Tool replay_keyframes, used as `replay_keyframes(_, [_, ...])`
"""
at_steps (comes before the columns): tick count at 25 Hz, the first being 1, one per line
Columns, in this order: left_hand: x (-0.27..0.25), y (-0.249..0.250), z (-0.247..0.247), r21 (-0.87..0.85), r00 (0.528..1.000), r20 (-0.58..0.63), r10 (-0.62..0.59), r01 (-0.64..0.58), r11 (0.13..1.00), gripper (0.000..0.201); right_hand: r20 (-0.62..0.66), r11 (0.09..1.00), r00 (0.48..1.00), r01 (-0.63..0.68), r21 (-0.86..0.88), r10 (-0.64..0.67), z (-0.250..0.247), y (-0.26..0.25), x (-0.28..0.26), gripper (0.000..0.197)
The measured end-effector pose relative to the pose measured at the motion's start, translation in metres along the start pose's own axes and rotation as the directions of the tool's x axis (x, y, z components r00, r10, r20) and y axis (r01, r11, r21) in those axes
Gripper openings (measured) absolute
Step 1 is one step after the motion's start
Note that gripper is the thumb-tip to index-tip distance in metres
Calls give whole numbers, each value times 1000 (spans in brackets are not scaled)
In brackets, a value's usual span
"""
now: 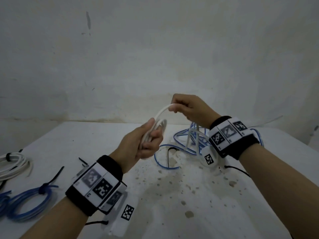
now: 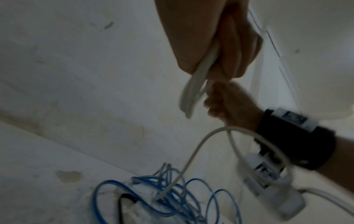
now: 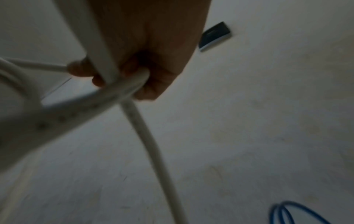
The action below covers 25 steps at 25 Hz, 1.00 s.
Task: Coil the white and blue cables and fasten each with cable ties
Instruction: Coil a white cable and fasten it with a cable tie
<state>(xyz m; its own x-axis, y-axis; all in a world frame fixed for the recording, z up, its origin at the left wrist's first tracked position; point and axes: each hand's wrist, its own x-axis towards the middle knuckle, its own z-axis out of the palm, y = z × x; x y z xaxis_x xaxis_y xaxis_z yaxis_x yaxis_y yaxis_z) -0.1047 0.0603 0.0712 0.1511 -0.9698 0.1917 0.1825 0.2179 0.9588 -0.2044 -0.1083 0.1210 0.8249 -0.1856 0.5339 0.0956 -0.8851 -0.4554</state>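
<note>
At far left on the table (image 1: 172,195) lie a tied white coil (image 1: 13,163) and blue coil (image 1: 27,202), then the left hand (image 1: 143,144) grips white cable (image 1: 159,116) loops, the right hand (image 1: 188,107) pinching its next length above tangled blue cable (image 1: 183,140).

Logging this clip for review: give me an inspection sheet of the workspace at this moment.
Surface: white table, stained and speckled.
Job's things: white cable partly coiled in the hands; loose blue cable heaped behind; tied white coil and tied blue coil at left; black ties lying loose.
Clutter: nothing seen.
Grippers: left hand grips the white loops; right hand pinches the next length above them.
Cables: white tail drops from the right hand into the blue heap; thin black lead by the right wrist.
Surroundings: scuffed white wall.
</note>
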Motion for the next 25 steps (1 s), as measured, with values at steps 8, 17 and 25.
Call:
replay_keyframes(8, [2, 60, -27, -664, 897, 174, 407, -199, 721, 32, 358, 918, 921, -268, 292, 155, 61, 11, -14, 25])
replay_keyframes(17, [12, 64, -59, -203, 776, -459, 432, -565, 800, 43, 89, 702, 952, -277, 656, 293, 85, 6, -35, 18])
replay_keyframes(25, [-25, 75, -131, -417, 716, -530, 454, -686, 596, 25, -396, 951, 872, -308, 16, 289, 14, 73, -44, 32])
